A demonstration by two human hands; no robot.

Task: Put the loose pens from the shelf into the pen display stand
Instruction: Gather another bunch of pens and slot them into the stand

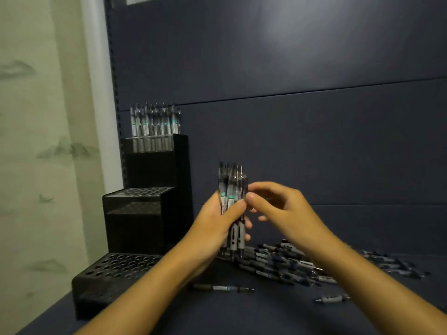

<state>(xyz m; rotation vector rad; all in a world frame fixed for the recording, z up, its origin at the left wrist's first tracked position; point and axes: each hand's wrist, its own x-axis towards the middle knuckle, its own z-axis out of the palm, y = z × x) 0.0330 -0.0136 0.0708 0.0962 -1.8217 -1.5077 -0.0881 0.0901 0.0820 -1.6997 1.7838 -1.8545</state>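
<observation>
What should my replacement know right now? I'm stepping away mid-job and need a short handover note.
Left hand grips an upright bundle of clear-barrelled pens. Right hand pinches one pen in that bundle with its fingers.
Black three-tier perforated pen display stand: top tier filled, middle and bottom tiers empty.
Left: the bundle, plus the heap of loose pens on the dark blue shelf.

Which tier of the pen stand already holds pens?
The top tier, at the back: pens stand upright in it. The middle tier and bottom tier show open holes.

Dark blue shelf [242,315]: black tiered pen display stand [135,238] at left edge, loose pens [285,262] heaped mid-right, two strays nearer front.
</observation>
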